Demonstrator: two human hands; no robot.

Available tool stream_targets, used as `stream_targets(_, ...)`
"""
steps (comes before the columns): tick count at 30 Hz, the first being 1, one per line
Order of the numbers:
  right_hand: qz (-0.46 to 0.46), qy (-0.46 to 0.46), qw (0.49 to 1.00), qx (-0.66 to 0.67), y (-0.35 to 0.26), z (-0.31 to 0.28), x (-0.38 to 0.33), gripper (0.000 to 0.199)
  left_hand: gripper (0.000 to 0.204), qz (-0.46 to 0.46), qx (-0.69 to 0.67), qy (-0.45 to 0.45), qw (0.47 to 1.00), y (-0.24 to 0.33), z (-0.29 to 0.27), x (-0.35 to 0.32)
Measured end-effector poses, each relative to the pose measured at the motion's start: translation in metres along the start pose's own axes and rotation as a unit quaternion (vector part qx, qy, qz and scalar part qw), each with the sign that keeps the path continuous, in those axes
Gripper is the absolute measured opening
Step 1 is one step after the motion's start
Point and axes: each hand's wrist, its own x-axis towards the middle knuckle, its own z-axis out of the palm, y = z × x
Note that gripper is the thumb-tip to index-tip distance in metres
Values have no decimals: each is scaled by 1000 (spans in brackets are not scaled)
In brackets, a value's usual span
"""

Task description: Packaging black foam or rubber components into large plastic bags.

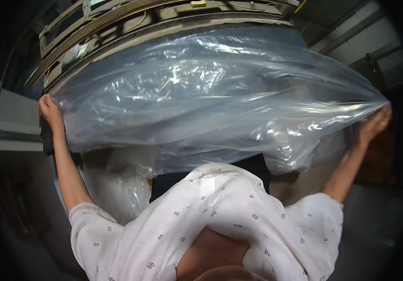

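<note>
A wide sheet of clear plastic film (178,100) stretches between my two hands, wrinkled and shiny. At the far left, my left hand (50,111) is closed in a pinch on the film's left edge. Out at the far right, my right hand (376,122) grips a gathered corner of the film, which is pulled taut into a point there. Whether the film is one layer or several I cannot tell. Its near edge hangs in front of my body, and both arms are spread wide.
A long machine frame (164,18) with rails runs along the far side, behind the film. More clear plastic (128,187) hangs low on the left, below my arm. A pale beam (11,136) stands at the left, and wooden-looking brown boxes (375,157) are dim at the right.
</note>
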Motion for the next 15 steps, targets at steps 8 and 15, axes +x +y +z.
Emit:
stream_targets(8,-422,-99,831,-350,-27,85,84,22,28,21,-3,-29,999,41,43,-16)
stream_targets(15,-189,-466,824,-261,121,163,-77,49,34,-29,271,19,962,-46,-115,4)
